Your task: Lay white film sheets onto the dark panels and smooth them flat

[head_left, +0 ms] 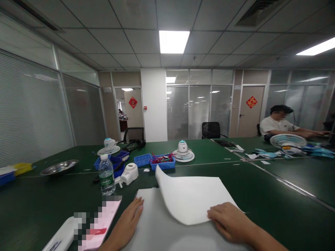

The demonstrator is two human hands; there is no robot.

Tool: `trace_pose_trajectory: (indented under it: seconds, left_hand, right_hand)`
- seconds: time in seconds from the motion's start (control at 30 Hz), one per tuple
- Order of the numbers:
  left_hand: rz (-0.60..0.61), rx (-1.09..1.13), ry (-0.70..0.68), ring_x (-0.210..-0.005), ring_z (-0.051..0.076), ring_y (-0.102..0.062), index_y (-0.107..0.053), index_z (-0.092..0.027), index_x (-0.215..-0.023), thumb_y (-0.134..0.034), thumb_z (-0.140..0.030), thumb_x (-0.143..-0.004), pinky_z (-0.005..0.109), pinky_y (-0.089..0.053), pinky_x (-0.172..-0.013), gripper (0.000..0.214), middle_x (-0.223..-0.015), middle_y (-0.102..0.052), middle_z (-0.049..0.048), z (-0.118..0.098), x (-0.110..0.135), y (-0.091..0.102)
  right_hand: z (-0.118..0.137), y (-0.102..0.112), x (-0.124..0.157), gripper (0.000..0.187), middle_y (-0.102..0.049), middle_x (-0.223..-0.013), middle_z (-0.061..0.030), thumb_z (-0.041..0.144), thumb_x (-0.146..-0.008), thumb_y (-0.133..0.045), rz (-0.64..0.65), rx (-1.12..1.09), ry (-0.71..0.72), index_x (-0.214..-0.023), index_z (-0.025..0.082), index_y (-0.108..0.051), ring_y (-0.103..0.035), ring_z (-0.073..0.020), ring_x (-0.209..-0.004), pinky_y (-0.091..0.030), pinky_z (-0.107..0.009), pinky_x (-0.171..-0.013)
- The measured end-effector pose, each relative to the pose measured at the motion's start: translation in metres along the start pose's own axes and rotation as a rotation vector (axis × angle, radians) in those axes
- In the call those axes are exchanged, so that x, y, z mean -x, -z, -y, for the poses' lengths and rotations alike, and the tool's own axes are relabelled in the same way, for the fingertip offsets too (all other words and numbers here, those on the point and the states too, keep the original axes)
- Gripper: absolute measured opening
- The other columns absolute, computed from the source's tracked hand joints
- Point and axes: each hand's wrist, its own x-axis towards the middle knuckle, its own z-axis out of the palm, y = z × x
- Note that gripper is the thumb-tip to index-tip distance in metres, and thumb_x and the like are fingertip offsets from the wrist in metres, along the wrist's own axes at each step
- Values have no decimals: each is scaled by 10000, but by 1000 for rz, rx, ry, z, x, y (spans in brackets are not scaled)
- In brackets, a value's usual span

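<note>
A white paper sheet [193, 195] curls up in front of me, its far left corner raised. My right hand [229, 219] grips its near right edge, thumb hidden. Beneath lies a flat pale sheet or pad [159, 230], with a dark edge showing at its far left corner. My left hand [129, 218] rests on this pad's left edge, fingers stretched out and holding nothing. Left of that hand are a pink, partly blurred flat item [101, 223] and a white oblong object [61, 235] with dark marks.
A water bottle [106, 176] and a white fan housing [130, 173] stand beyond my left hand. Blue bins [163, 165], one with red wired parts, sit further back near a fan head [183, 153]. A steel tray [60, 168] lies left. A seated person [280, 123] works at right.
</note>
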Motion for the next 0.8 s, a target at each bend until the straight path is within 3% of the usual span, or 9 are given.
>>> trace_pose_trajectory:
  seconds: [0.17,0.3,0.4,0.53,0.67,0.8]
  left_hand:
    - [-37,221,93,-1409,314,-467,-615,-153,-1358,-405,-653,-893,478,-309,-1205,714,-1486,-554,92,4,1,5]
    - [-52,294,122,-1288,365,-587,-711,-184,-1227,-404,-703,-889,521,-478,-1072,691,-1270,-732,82,9,-4,10]
    - [-52,385,126,-1301,369,-573,-712,-197,-1228,-511,-695,-843,517,-476,-1070,661,-1256,-741,77,10,-9,13]
    - [-21,436,125,-1354,341,-529,-638,-158,-1330,-560,-591,-818,493,-440,-1115,675,-1391,-649,100,12,-16,11]
    - [20,443,112,-1414,327,-453,-555,-70,-1401,-642,-350,-679,471,-369,-1171,779,-1507,-508,164,17,-20,11]
    - [62,398,95,-1422,300,-443,-626,-107,-1338,-625,-187,-593,464,-329,-1194,749,-1496,-524,146,13,-17,20]
  right_hand:
    - [35,3,-10,99,-693,-799,-47,186,-786,-509,23,52,181,-844,213,-585,-627,-204,-709,-363,-327,-645]
    - [42,4,-14,65,-690,-753,-32,181,-782,-520,-8,85,238,-789,213,-576,-616,-192,-658,-322,-334,-600]
    - [42,6,-13,69,-699,-756,-36,270,-807,-551,-4,58,223,-778,213,-581,-630,-201,-676,-333,-336,-614]
    - [41,10,-12,289,-707,-760,-47,487,-850,-572,49,35,200,-763,213,-595,-641,-218,-677,-353,-336,-618]
    - [47,14,-10,365,-704,-738,-51,512,-928,-473,43,38,208,-765,216,-611,-637,-215,-634,-346,-340,-581]
    - [56,16,-10,470,-698,-714,-58,620,-929,-423,-5,25,214,-744,228,-605,-630,-220,-616,-369,-343,-565]
